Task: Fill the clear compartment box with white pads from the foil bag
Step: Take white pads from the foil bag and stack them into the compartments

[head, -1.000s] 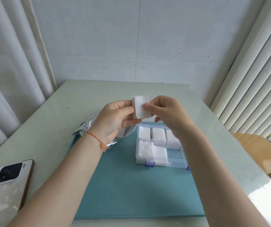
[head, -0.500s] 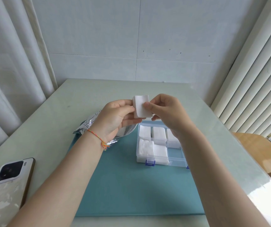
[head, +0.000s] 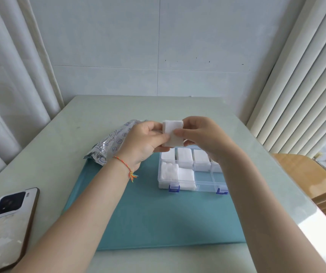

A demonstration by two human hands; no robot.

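A small stack of white pads point(head: 173, 132) is held in the air between both hands, above the far edge of the clear compartment box point(head: 205, 185). My left hand point(head: 143, 143) pinches its left side and my right hand point(head: 203, 134) pinches its right side. The box sits open on a teal mat point(head: 158, 217), with blue latches at the front. Its back compartments and front left ones hold white pads; the front right ones look bare. The foil bag point(head: 109, 144) lies behind my left hand, partly hidden by it.
A phone point(head: 6, 227) lies face down at the table's near left edge. Curtains hang on the left, vertical blinds on the right. A wooden chair point(head: 307, 174) stands beside the table at the right. The pale table top point(head: 63, 142) stretches back to the tiled wall.
Both hands keep hold of the pads in nearly the same spot above the box; my left thumb has slid further onto the stack. The camera view has shifted a little.
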